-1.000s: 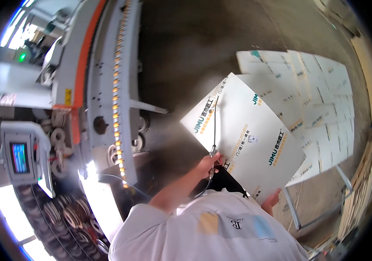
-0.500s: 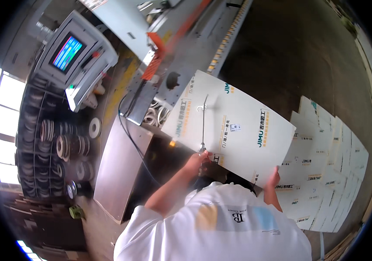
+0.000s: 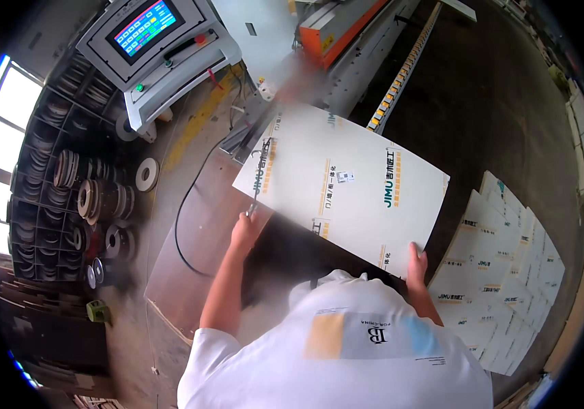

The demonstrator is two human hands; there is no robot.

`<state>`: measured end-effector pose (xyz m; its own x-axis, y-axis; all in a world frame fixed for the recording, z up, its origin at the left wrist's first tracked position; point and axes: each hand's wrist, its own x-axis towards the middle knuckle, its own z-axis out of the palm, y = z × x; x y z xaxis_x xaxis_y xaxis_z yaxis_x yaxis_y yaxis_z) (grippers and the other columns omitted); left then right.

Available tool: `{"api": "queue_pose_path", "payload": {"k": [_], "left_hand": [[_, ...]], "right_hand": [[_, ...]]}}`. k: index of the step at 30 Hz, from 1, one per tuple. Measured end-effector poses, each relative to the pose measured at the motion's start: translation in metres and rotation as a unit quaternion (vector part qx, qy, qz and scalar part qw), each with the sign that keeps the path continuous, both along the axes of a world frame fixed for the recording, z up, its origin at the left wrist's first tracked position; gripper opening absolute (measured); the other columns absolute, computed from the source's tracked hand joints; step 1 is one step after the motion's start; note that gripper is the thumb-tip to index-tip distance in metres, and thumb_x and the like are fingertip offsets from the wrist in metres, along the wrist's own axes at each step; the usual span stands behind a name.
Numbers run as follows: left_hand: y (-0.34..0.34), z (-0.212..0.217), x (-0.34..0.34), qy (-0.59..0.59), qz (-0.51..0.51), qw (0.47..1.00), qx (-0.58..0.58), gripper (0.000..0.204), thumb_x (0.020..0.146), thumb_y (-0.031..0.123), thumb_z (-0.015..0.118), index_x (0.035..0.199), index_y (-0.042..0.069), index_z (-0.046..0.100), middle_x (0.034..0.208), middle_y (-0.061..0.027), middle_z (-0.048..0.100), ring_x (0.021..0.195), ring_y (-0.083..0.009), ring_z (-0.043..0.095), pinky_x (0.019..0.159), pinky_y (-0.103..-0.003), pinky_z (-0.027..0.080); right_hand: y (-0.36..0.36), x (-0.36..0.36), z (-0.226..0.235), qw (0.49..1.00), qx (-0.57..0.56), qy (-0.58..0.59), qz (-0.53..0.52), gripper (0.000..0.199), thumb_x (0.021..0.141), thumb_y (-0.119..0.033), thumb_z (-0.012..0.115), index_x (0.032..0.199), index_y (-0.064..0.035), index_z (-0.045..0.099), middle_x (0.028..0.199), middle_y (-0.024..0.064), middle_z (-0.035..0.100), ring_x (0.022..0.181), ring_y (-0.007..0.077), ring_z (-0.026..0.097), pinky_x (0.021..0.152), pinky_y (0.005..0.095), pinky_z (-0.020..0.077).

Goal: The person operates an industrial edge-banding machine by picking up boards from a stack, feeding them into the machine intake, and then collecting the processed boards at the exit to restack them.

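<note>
A large white panel (image 3: 353, 187) with printed film lies tilted in front of me. Its lower right corner is gripped by my right hand (image 3: 415, 264), thumb on top; the fingers underneath are hidden. Beyond the panel's left edge, my left hand (image 3: 243, 233) is closed around the handle of an air blow gun (image 3: 254, 206). The gun's thin metal nozzle runs up over the left part of the panel. A dark hose (image 3: 177, 228) loops on the left, over a pinkish-brown board surface (image 3: 193, 252).
A machine with an orange guard (image 3: 336, 34) stands beyond the panel, and a roller rail (image 3: 401, 75) runs away from it. At upper left is a control console (image 3: 145, 31). Edge-band rolls (image 3: 104, 198) fill a rack at left. Stacked white panels (image 3: 490, 279) are on the right.
My left hand and the blow gun have moved left, to the panel's left edge. The panel has shifted slightly left in view, with my right hand still on its corner.
</note>
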<state>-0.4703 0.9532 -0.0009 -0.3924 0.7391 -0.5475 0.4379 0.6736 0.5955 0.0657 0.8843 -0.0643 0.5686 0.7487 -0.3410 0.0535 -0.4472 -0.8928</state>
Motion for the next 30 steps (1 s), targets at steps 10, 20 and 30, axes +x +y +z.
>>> {"api": "queue_pose_path", "payload": {"k": [10, 20, 30], "left_hand": [[0.094, -0.028, 0.032, -0.173, 0.06, 0.978, 0.101, 0.033, 0.103, 0.036, 0.049, 0.09, 0.005, 0.049, 0.059, -0.0086, 0.056, 0.041, -0.0189, 0.051, 0.037, -0.038, 0.038], [0.033, 0.007, 0.086, -0.111, -0.21, 0.969, 0.064, 0.026, 0.1, 0.024, 0.049, 0.081, 0.007, 0.054, 0.062, -0.0083, 0.054, 0.051, -0.0212, 0.055, 0.045, -0.038, 0.043], [-0.104, 0.085, 0.078, 0.038, -0.534, 0.84, -0.089, 0.047, 0.094, 0.053, 0.06, 0.11, 0.009, 0.066, 0.092, -0.0204, 0.071, 0.091, -0.0405, 0.068, 0.078, -0.048, 0.052]], "right_hand": [[0.019, -0.004, 0.02, 0.982, -0.061, -0.101, 0.15, 0.059, 0.102, -0.048, 0.052, 0.124, 0.0056, 0.061, 0.117, 0.019, 0.069, 0.111, 0.0276, 0.064, 0.096, 0.0358, 0.0475], [0.009, 0.007, -0.004, 0.984, 0.019, 0.175, 0.038, 0.059, 0.104, -0.046, 0.049, 0.13, 0.0054, 0.061, 0.128, 0.0112, 0.066, 0.116, 0.019, 0.061, 0.101, 0.0322, 0.0443], [0.019, 0.009, 0.016, 0.98, -0.041, 0.195, 0.008, 0.061, 0.101, -0.053, 0.052, 0.123, 0.0027, 0.066, 0.116, 0.0095, 0.07, 0.105, 0.0183, 0.063, 0.093, 0.031, 0.0467]]}}
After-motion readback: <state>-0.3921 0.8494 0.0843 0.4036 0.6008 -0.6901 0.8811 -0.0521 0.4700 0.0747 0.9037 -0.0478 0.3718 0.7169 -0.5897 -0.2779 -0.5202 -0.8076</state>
